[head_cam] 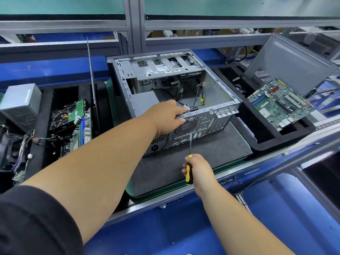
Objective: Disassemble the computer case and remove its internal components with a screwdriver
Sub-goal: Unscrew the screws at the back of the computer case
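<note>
The computer case (pixel 176 92) lies on its side with the open side up, on the dark mat (pixel 220 150) near its far edge. It is bare grey metal inside: a drive cage runs along the far wall, loose cables (pixel 197 96) trail across the floor of it, and a grey power supply (pixel 144 102) sits in the near left corner. The rear panel faces me, with its round fan grille (pixel 186 126) and port cutouts.

My left hand (pixel 166 116) grips the top rim of that rear panel, fingers curled over the edge. My right hand (pixel 197 169) is wrapped round the yellow and black handle of the screwdriver (pixel 189 162); its shaft points up at the rear panel just below the fan grille. I cannot make out whether the tip sits in a screw.

My left forearm hides the near left corner of the case and part of the mat. A motherboard (pixel 281 103) leans in the black tray (pixel 266 142) off the mat's right edge, with a grey side panel (pixel 292 63) propped behind it. Left of the mat lie another power supply (pixel 22 105) and circuit boards (pixel 77 126), their wiring a tangle that I cannot sort out.
</note>
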`<action>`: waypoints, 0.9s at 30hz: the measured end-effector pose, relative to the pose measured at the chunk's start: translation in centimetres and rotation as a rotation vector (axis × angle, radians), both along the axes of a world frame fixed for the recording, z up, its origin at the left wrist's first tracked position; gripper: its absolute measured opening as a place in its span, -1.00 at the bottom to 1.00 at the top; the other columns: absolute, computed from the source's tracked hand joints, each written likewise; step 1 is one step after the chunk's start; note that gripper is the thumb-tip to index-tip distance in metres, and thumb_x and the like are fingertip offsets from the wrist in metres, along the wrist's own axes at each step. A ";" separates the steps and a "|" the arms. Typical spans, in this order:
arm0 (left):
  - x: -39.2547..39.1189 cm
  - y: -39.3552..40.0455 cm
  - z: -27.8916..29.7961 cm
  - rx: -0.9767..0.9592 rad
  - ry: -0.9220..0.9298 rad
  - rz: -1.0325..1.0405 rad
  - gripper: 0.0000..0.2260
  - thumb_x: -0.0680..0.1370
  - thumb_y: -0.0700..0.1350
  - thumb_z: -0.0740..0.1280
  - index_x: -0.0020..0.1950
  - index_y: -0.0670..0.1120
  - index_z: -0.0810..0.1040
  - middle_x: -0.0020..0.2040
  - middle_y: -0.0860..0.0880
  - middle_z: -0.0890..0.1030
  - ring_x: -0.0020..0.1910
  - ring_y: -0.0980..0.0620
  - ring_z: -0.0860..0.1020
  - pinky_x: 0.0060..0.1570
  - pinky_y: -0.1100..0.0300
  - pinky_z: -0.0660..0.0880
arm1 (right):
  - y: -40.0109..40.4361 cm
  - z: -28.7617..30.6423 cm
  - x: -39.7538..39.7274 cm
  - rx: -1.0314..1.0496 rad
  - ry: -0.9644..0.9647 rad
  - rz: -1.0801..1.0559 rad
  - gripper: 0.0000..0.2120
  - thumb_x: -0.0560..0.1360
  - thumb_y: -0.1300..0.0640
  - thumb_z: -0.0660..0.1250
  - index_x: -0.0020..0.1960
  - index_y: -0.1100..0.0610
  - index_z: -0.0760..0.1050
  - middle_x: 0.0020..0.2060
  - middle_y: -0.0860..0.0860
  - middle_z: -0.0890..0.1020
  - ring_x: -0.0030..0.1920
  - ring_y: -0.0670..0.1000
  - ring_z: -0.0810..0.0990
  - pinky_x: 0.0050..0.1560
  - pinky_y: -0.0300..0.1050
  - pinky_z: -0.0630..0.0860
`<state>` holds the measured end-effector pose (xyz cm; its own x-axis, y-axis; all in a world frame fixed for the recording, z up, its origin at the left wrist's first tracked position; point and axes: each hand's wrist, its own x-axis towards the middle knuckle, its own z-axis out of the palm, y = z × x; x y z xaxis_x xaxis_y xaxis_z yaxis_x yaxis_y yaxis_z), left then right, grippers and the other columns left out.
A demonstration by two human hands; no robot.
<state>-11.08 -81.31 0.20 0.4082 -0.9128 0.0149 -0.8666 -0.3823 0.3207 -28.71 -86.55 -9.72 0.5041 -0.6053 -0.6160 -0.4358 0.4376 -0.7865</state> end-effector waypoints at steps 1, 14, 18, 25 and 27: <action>0.0 0.0 0.0 -0.001 0.000 -0.001 -0.60 0.63 0.07 0.18 0.48 0.10 0.34 0.01 -0.01 0.34 0.09 -0.10 0.46 -0.04 0.15 0.29 | 0.0 0.0 0.7 0.100 -0.025 -0.063 -0.91 0.59 0.21 0.24 -0.09 0.15 0.46 -0.37 0.04 0.51 -0.42 -0.03 0.44 -0.33 -0.13 0.41; 0.2 -0.2 -0.3 -0.041 0.002 -0.019 -0.62 0.62 0.06 0.20 0.45 0.08 0.39 -0.03 0.01 0.33 0.09 -0.10 0.47 -0.05 0.16 0.31 | 0.6 -0.4 6.9 0.304 -0.196 -0.320 -0.91 0.50 0.22 0.43 -0.14 0.19 0.54 -0.43 0.02 0.67 -0.62 -0.14 0.36 -0.55 -0.26 0.37; 0.2 -0.1 -0.3 -0.035 -0.001 -0.022 -0.61 0.63 0.07 0.19 0.46 0.09 0.37 -0.03 0.03 0.31 0.09 -0.09 0.47 -0.01 0.14 0.33 | 0.7 -0.4 7.1 0.318 -0.203 -0.333 -0.90 0.51 0.24 0.41 -0.16 0.19 0.53 -0.41 0.04 0.66 -0.61 -0.15 0.36 -0.53 -0.25 0.38; 0.3 -0.2 -0.2 -0.023 0.011 -0.030 -0.61 0.62 0.08 0.19 0.45 0.09 0.38 -0.01 0.01 0.34 0.10 -0.11 0.48 -0.01 0.13 0.34 | 0.6 -0.3 7.3 0.339 -0.196 -0.343 -0.94 0.51 0.25 0.40 -0.11 0.19 0.52 -0.40 0.05 0.64 -0.60 -0.14 0.36 -0.55 -0.27 0.37; 0.3 -0.1 -0.2 -0.023 0.011 -0.029 -0.62 0.62 0.07 0.19 0.45 0.08 0.39 -0.01 0.01 0.33 0.11 -0.11 0.47 0.00 0.13 0.35 | 0.7 -0.4 7.2 0.340 -0.199 -0.344 -0.93 0.51 0.24 0.40 -0.14 0.19 0.53 -0.42 0.04 0.63 -0.59 -0.14 0.36 -0.55 -0.26 0.38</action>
